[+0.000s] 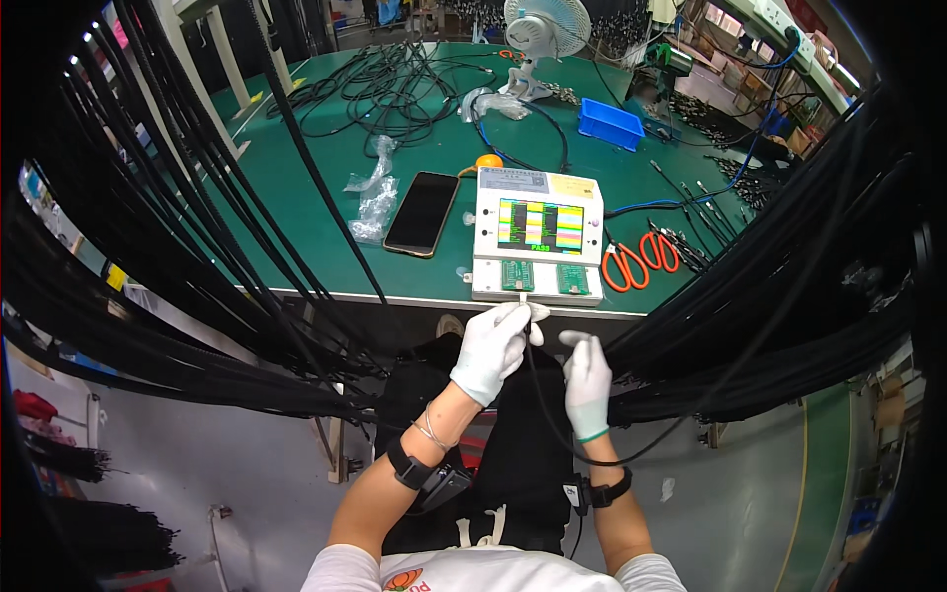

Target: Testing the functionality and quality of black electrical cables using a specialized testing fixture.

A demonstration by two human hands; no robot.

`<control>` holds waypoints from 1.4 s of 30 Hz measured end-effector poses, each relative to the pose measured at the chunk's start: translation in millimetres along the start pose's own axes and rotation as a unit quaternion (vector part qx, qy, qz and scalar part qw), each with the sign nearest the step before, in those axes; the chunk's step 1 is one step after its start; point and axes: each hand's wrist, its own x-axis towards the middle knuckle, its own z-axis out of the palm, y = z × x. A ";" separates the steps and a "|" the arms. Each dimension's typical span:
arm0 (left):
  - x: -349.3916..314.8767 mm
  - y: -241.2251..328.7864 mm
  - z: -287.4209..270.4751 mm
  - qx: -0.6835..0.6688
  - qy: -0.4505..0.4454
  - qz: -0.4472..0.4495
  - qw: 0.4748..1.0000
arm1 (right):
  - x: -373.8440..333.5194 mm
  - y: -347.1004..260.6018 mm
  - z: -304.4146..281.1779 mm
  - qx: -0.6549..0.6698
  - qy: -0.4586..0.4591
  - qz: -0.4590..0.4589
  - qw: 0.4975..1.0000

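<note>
My left hand (490,347), in a white glove, pinches the plug end of a black cable (548,414) at the front edge of a white cable tester (538,187). The plug meets the left green circuit board (517,275); a second green board (572,279) sits to its right. Coloured rows fill the tester's lit screen (541,225). From my left hand the cable hangs in a loop, crosses my right wrist and rises to the right. My right hand (589,380), also gloved, hovers right of the plug with fingers extended, and nothing shows in it.
Orange-handled scissors (625,268) lie right of the tester, a smartphone (422,214) and clear plastic wrap (376,202) left of it. Farther back are a blue tray (611,123), a fan (545,35) and tangled black cables (385,89). Hanging cable bundles (760,335) flank both sides.
</note>
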 end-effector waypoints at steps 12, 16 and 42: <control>6.7 -11.1 -13.0 -0.120 -0.045 -0.022 0.992 | 13.6 -15.7 -6.5 0.223 -0.112 0.169 0.954; 9.3 -14.8 -8.1 -0.180 -0.038 -0.032 0.982 | 20.7 -29.5 -0.3 0.231 -0.096 0.146 0.957; -14.4 -100.5 -28.8 0.355 -0.162 -0.040 0.920 | 44.2 -51.4 26.4 -0.308 0.136 -0.211 0.918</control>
